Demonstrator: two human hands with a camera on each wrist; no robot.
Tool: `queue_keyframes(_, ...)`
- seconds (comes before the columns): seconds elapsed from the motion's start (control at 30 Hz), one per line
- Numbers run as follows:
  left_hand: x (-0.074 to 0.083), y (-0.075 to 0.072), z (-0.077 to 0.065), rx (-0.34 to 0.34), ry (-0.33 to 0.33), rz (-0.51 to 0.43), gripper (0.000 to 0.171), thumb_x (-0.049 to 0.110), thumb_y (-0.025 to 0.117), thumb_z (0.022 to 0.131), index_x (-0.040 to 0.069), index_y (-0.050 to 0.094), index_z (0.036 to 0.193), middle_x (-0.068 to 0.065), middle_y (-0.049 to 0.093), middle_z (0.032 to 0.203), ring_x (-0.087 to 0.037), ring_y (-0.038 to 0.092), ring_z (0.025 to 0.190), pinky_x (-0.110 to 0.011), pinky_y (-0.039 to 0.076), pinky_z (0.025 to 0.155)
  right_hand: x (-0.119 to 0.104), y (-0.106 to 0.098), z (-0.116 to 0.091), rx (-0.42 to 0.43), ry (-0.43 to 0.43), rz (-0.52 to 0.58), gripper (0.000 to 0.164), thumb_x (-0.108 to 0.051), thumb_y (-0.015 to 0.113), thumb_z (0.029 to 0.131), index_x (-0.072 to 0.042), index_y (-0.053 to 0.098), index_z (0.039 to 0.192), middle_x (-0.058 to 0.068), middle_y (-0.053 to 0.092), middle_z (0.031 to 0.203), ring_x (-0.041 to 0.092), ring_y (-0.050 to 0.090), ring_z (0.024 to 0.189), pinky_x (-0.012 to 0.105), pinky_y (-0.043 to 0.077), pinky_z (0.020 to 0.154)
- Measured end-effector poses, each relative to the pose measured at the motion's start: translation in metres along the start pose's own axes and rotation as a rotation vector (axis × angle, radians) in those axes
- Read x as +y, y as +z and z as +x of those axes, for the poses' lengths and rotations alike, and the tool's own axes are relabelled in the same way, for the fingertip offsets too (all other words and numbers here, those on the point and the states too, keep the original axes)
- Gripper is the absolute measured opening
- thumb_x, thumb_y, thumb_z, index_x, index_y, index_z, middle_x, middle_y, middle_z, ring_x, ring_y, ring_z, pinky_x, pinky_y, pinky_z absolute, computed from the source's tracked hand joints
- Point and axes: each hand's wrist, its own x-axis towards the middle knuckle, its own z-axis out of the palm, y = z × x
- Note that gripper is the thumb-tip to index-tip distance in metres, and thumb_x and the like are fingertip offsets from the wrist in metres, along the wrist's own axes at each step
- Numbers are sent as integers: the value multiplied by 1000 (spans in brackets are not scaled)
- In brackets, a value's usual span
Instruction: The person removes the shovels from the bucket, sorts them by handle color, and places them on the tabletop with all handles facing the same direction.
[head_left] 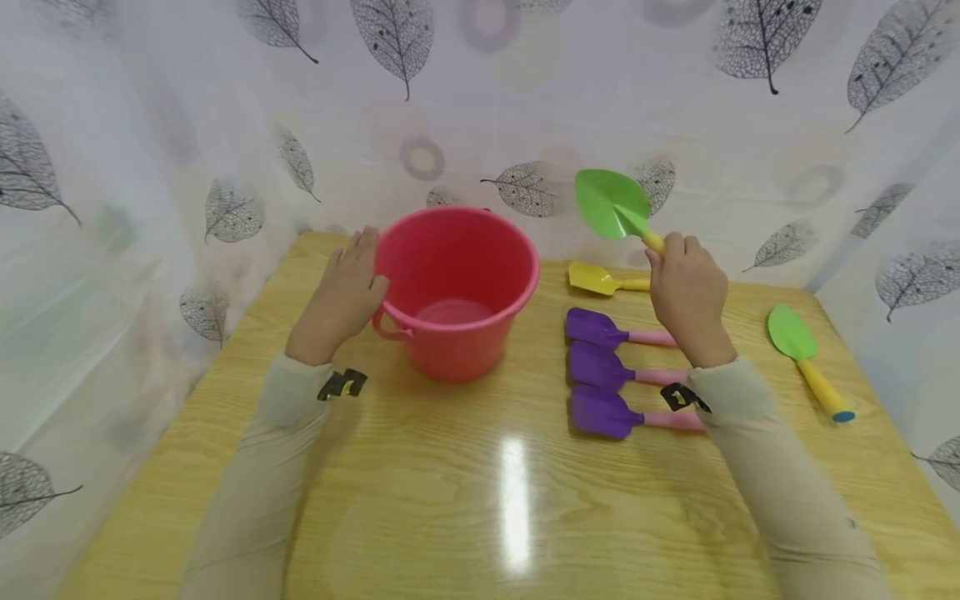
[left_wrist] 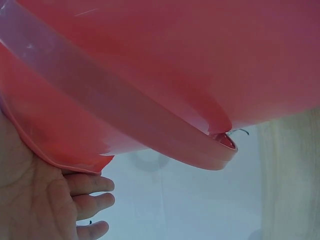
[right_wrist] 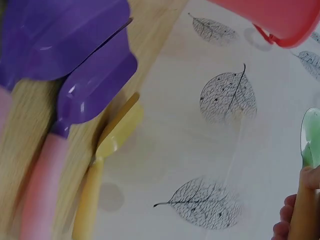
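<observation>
A pink-red bucket (head_left: 457,342) stands upright on the wooden table, its inside bare in the head view. My left hand (head_left: 341,292) rests against the bucket's left rim with the fingers fairly straight; the left wrist view shows the palm beside the rim and the bucket's handle (left_wrist: 125,107). My right hand (head_left: 688,292) grips the yellow handle of a green trowel (head_left: 611,204), held above the table with its blade pointing up and left. Below that hand lie a yellow shovel (head_left: 592,278) and purple shovels with pink handles (head_left: 600,365), partly hidden by the right hand and sleeve.
Another green trowel with a yellow handle (head_left: 813,362) lies near the right edge of the wooden table (head_left: 420,492). A white curtain with leaf prints (head_left: 525,108) hangs behind the table and at both sides.
</observation>
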Motion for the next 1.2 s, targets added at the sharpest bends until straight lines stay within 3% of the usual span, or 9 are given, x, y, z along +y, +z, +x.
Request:
queue_keyframes(0.2, 0, -1, 0, 4, 3, -14, 66, 19, 32, 95, -2, 2, 150, -18, 7, 158, -35, 3, 147, -54, 3, 119, 23, 2, -8, 50, -31, -8, 35, -20, 50, 96, 14, 53, 93, 30, 50, 83, 46, 48, 71, 56, 43, 60)
queue_keyframes(0.53, 0, -2, 1, 9, 2, -11, 65, 19, 33, 95, -3, 4, 149, -19, 8, 158, -37, 5, 146, -54, 4, 118, 59, 0, -25, 28, -53, -79, 35, -16, 51, 94, 19, 52, 88, 36, 50, 84, 48, 44, 79, 55, 36, 75)
queue_keyframes(0.8, 2, -3, 1, 12, 14, -1, 64, 19, 32, 95, -5, 5, 149, -21, 9, 157, -38, 7, 146, -55, 4, 118, 84, -2, -43, -90, 64, -85, 37, -15, 48, 96, 21, 48, 88, 38, 47, 84, 51, 42, 80, 59, 35, 73)
queue_keyframes(1.03, 1, -2, 1, 0, 8, -6, 65, 19, 32, 95, -4, 4, 149, -19, 8, 158, -37, 6, 146, -54, 3, 118, 108, -5, -58, -253, 195, -128, 39, -17, 42, 98, 20, 44, 87, 37, 43, 82, 52, 40, 79, 59, 36, 64)
queue_keyframes(1.2, 1, -1, 0, -10, 0, -11, 65, 18, 32, 95, -2, 3, 150, -18, 7, 158, -36, 4, 146, -54, 3, 118, 126, -5, -68, -315, 233, -136, 39, -17, 43, 97, 20, 43, 85, 37, 42, 79, 51, 40, 74, 57, 36, 60)
